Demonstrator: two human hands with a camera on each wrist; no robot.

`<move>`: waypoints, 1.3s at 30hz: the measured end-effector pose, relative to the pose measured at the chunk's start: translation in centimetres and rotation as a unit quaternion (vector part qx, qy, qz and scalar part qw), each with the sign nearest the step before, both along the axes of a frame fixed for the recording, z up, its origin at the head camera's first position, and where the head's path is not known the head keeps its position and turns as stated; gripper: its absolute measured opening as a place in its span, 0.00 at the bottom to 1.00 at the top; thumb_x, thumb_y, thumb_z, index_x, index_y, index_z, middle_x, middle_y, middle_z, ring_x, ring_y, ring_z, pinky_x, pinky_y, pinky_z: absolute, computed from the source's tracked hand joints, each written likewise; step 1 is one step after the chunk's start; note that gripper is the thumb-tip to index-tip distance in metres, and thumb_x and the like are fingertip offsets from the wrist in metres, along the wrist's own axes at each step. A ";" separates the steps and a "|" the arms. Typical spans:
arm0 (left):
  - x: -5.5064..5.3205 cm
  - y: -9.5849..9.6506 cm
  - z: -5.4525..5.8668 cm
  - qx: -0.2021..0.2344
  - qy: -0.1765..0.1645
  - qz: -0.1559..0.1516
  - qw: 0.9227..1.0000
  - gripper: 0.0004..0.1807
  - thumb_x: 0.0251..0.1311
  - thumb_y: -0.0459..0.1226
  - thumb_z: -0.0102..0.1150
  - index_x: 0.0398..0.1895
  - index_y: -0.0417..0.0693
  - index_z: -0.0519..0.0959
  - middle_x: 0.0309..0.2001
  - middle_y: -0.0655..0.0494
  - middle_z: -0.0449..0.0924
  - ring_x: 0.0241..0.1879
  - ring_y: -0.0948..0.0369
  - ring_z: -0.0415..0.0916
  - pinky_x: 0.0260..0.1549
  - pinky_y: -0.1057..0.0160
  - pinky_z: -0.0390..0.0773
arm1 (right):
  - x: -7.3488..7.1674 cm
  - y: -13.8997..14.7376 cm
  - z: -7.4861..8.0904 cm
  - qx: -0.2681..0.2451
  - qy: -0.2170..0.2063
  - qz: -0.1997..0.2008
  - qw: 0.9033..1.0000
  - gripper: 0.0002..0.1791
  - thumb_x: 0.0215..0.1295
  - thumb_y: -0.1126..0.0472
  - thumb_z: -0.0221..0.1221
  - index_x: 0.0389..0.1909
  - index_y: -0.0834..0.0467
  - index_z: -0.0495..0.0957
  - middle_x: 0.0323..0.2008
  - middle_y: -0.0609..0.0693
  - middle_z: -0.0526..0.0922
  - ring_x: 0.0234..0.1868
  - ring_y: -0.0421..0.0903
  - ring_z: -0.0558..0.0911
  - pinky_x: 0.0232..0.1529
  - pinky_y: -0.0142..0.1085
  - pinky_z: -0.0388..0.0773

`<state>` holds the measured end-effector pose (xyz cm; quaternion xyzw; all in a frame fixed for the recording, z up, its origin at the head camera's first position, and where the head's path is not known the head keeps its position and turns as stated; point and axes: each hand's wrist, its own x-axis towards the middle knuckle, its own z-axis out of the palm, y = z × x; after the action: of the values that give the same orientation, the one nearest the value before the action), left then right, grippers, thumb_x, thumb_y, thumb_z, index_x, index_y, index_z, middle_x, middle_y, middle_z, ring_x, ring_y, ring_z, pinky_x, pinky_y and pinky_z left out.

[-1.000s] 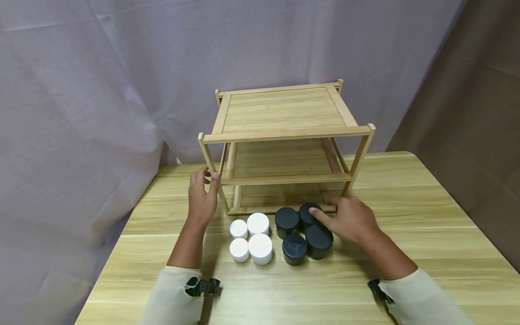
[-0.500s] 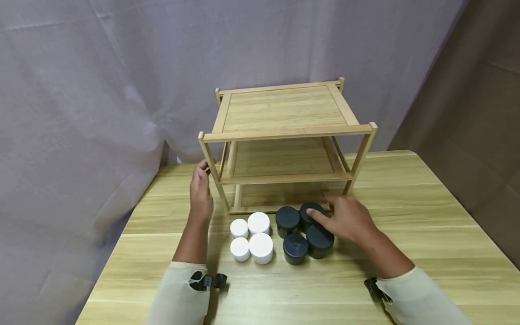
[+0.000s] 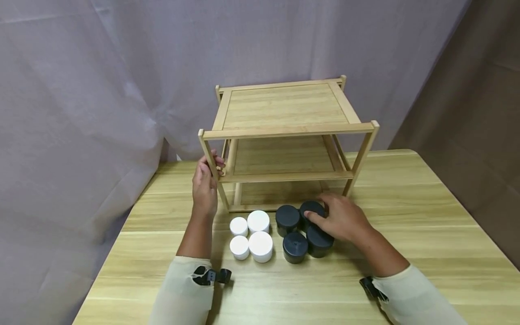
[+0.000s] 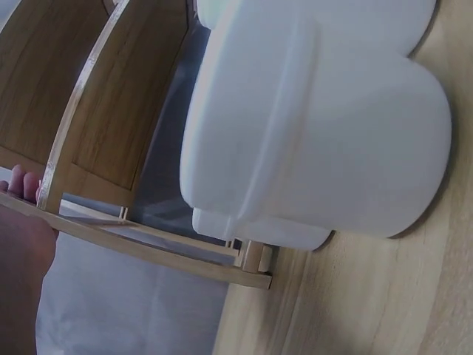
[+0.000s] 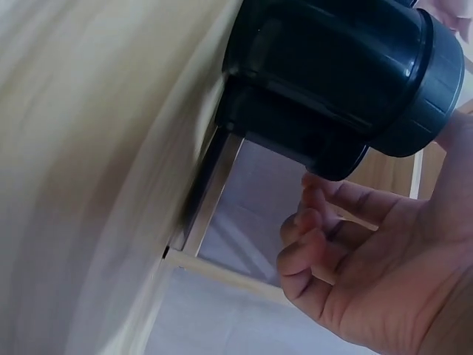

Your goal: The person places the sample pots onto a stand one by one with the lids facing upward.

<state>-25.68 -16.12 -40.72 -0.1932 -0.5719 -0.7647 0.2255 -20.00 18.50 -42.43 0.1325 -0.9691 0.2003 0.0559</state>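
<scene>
My left hand grips the left front post of a wooden three-tier rack. In the left wrist view its fingers wrap behind the post. My right hand is at the back right black jar, thumb on the near side of the lid and index finger on the far side. In the right wrist view the other fingers are curled loosely beside it. More black jars stand close around that one. Left of them, several white jars of two sizes are grouped together.
Everything stands on a wood-grain table. The rack's lowest shelf is right behind the jars. A grey curtain hangs behind and to the left, and a brown one hangs at the right.
My left hand has moved up and inward, from beside the post to a grip round it. My right hand has shifted slightly left at the same black jar.
</scene>
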 end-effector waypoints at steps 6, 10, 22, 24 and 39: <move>0.0 0.1 0.1 -0.021 -0.012 0.007 1.000 0.38 0.81 0.58 0.40 0.70 0.30 0.71 0.43 0.54 0.73 0.45 0.59 0.70 0.49 0.66 0.73 | 0.0 -0.4 0.2 0.007 -0.007 0.000 1.000 0.37 0.68 0.35 0.67 0.63 0.60 0.83 0.58 0.63 0.87 0.54 0.64 0.87 0.47 0.60 0.82; -0.1 0.3 0.1 -0.031 -0.024 0.021 0.999 0.39 0.80 0.57 0.40 0.67 0.26 0.71 0.39 0.54 0.70 0.42 0.60 0.68 0.46 0.67 0.72 | 0.1 -0.5 0.2 0.006 -0.017 -0.004 1.000 0.37 0.65 0.36 0.68 0.63 0.61 0.82 0.64 0.65 0.83 0.56 0.65 0.86 0.47 0.59 0.83; -0.6 0.7 -0.3 -0.038 -0.038 0.059 0.997 0.37 0.84 0.52 0.37 0.63 0.18 0.68 0.37 0.53 0.69 0.40 0.61 0.66 0.42 0.69 0.71 | -0.1 -0.5 0.2 0.014 -0.039 -0.010 0.999 0.40 0.63 0.38 0.69 0.65 0.65 0.80 0.68 0.69 0.80 0.55 0.64 0.86 0.45 0.57 0.83; -0.7 0.7 -0.4 -0.038 -0.036 0.065 0.996 0.36 0.84 0.51 0.36 0.62 0.18 0.69 0.37 0.52 0.69 0.40 0.59 0.66 0.42 0.69 0.72 | -0.1 -0.5 0.2 0.013 -0.039 -0.011 0.999 0.40 0.63 0.39 0.69 0.64 0.66 0.80 0.68 0.69 0.80 0.54 0.64 0.86 0.44 0.55 0.82; -0.9 0.8 -1.1 -0.047 0.002 0.084 0.995 0.42 0.76 0.61 0.39 0.58 0.25 0.73 0.36 0.49 0.68 0.39 0.60 0.66 0.42 0.69 0.70 | 0.0 -0.6 -0.3 0.001 -0.024 -0.018 1.000 0.37 0.62 0.42 0.70 0.62 0.66 0.81 0.63 0.67 0.84 0.48 0.60 0.86 0.40 0.52 0.80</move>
<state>-26.57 -15.37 -41.85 -0.1558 -0.6212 -0.7148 0.2809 -20.05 17.86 -42.70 0.1102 -0.9726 0.2015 0.0364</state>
